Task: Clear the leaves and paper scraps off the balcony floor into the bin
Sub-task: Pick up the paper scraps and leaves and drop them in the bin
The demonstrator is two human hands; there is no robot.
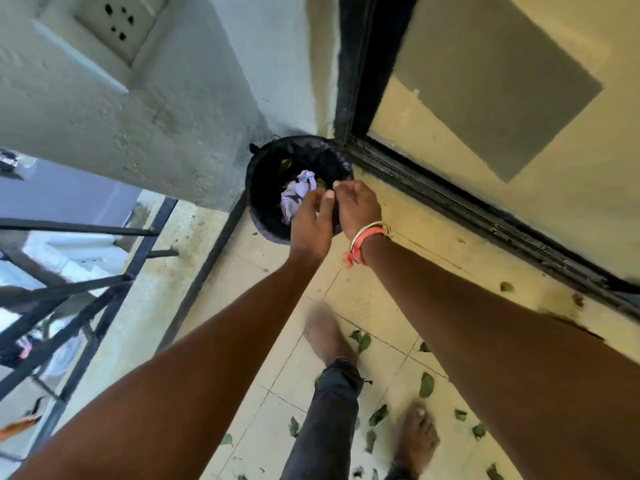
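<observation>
Left hand (311,223), right hand (358,206) together over bin (258,216), 12 o'clock. Left fingers slack; right grip cannot tell. Paper (294,195) inside bin. Leaves (426,384) on floor (363,296), 5 o'clock: probably light and limp, pinch at edges.

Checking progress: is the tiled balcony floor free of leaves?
No, several green leaves lie scattered on the yellow tiled floor near the bare feet.

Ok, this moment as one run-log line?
left hand + right hand: over bin | paper: in bin | leaves: on floor
</observation>
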